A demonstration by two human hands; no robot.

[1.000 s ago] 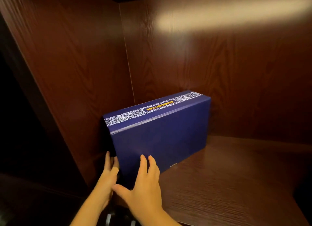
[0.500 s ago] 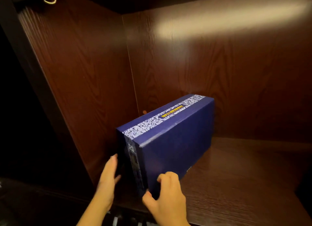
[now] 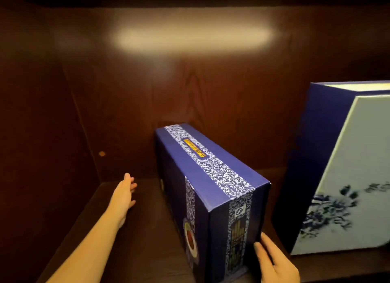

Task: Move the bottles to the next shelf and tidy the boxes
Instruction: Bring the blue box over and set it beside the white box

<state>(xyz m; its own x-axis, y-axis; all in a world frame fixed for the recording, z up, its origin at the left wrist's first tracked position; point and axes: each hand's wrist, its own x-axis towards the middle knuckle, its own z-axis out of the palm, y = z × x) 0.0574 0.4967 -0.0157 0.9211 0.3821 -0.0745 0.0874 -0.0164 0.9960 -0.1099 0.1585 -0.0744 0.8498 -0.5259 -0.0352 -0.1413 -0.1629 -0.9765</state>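
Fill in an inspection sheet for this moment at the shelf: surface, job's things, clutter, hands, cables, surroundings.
Surface: dark wood shelf board, bare to the left of the boxes.
Job's things: dark blue patterned box stands on the board, one end towards the camera; larger blue and white box stands to its right, apart from it, partly out of frame. No bottles seen.
Clutter: nothing seen.
Hands: left hand open, off to the left of the patterned box and not touching it; right hand open, fingers against that box's near right corner.
Cables: nothing seen.
Surroundings: dark wood back panel with a bright light reflection; side wall on the left carrying a small round peg.
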